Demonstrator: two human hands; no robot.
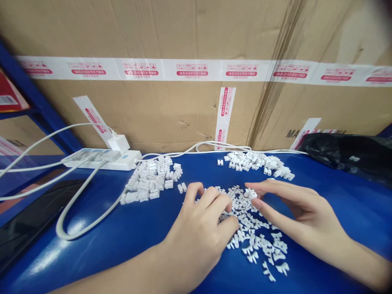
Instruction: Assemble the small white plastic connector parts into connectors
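My left hand (203, 222) rests knuckles-up on the blue table (128, 241), fingers curled down into a loose pile of small white plastic pieces (260, 241); what the fingertips pinch is hidden. My right hand (290, 208) reaches in from the right, thumb and forefinger pinched on one small white plastic block (251, 193) above the same pile. Two heaps of white blocks lie behind: one at centre-left (150, 179), one at the back (260, 162).
A white power strip (101, 159) with a plugged-in charger and white cables (76, 220) lies at left. A black flat device (33, 220) sits at the left edge, a black plastic bag (346, 153) at right. Taped cardboard boxes (183, 81) wall off the back.
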